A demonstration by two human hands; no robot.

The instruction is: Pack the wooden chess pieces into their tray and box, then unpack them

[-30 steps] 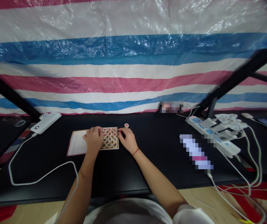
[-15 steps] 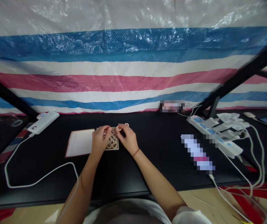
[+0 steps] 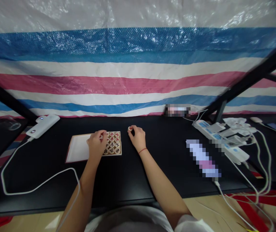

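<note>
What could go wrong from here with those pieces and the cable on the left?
The small round piece is pinched by the right grip and might slip. The left grip partly covers the box, so it could knock the packed pieces beside it. The white cable passes in front of the left forearm; a sweep of that arm may tug the white device.

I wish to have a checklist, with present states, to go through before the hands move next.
1. Lid off the pieces: ok, it lies open at the left.
2. Right hand at the loose piece: ok, fingertips touch it.
3. Loose piece lifted from the table: cannot tell.
4. Box fully in sight: not ok, the left hand hides part.
5. Cable apart from left forearm: cannot tell, they cross in view.
</note>
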